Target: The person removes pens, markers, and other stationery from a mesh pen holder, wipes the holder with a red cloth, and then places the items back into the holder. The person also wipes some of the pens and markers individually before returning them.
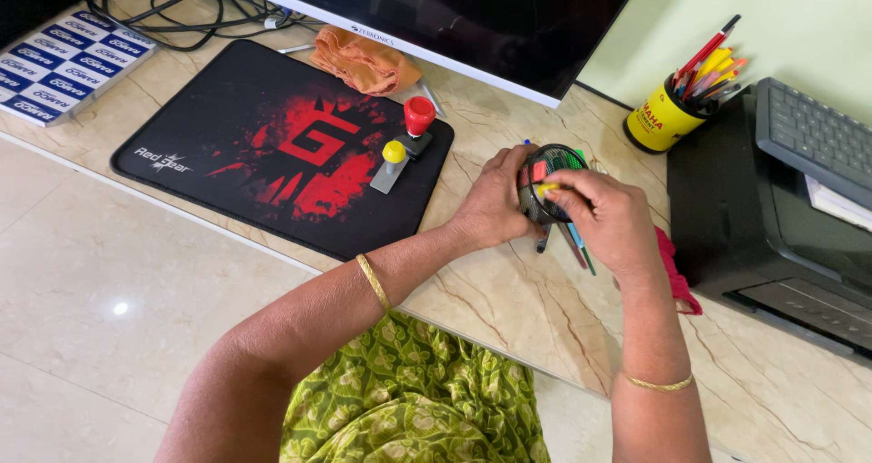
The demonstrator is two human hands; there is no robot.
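My left hand [492, 201] grips the side of a black mesh pen holder [541, 174] that is tilted on the marble desk [509, 299]. My right hand [607, 216] pinches a small yellow-tipped item at the holder's mouth, among red and green pieces inside it. A few pens [574, 243] lie on the desk under my right hand, partly hidden by it.
A black and red mouse pad [272, 145] holds two stamps with red [419, 116] and yellow [393, 152] knobs. An orange cloth [361, 59] lies by the monitor [481, 9]. A yellow cup of pencils [668, 113] stands beside a black printer [781, 199]. A pink cloth [674, 272] lies near the printer.
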